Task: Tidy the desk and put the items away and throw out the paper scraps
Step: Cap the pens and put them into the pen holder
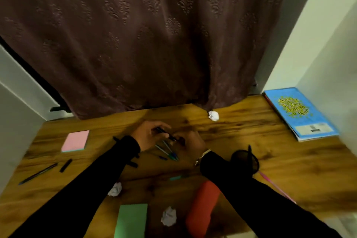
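Observation:
My left hand [147, 134] and my right hand [190, 142] meet at the middle of the wooden desk [241, 127], both closed on one black pen [166, 133]. Just below them lie several loose pens [168, 151] with blue and green ends. Crumpled paper scraps sit at the back [213, 115], at the front left [115, 189] and at the front middle [169, 216]. A dark pen [37, 173] and a black cap [65, 165] lie at the left. A black mesh pen cup [245, 160] with one pen stands by my right forearm.
A pink sticky pad [75, 140] lies at the left, a green pad [131, 220] at the front edge. A red case [202, 206] lies under my right forearm, a pink pen [276, 186] beyond it. Blue books [299, 113] are stacked at the right wall. A brown curtain [154, 44] hangs behind.

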Tool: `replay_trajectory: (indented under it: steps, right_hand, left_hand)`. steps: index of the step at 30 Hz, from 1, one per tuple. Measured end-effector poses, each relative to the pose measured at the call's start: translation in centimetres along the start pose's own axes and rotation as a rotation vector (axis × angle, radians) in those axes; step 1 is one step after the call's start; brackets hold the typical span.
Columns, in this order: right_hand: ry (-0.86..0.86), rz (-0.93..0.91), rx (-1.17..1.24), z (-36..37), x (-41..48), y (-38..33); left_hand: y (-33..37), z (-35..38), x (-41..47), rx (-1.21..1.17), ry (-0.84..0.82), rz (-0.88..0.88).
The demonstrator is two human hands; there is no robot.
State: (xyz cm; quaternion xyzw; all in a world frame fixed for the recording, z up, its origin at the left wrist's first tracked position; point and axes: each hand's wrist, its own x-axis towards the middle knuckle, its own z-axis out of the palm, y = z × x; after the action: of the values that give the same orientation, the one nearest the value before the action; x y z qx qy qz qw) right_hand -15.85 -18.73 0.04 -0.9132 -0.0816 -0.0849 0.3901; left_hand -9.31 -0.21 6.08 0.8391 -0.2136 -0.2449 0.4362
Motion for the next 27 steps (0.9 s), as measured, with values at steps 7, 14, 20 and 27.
replay_trajectory:
  steps: [7, 14, 20, 27]
  right_hand:
    - [0.292, 0.331, 0.487, -8.9, -3.9, 5.7]
    - [0.390, 0.462, 0.552, -14.0, -10.1, 11.2]
    - [0.322, 0.463, 0.543, -12.3, -11.6, 12.6]
    - [0.561, 0.584, 0.555, -17.0, -10.1, 15.8]
  left_hand:
    - [3.5, 6.6, 3.4, -0.123, 0.068, 0.148]
    - [1.2, 11.5, 5.7, -0.037, -0.041, 0.082]
    - [0.5, 14.4, 7.0, -0.017, -0.074, 0.038]
    - [-0.6, 15.1, 7.4, -0.043, -0.035, 0.033]
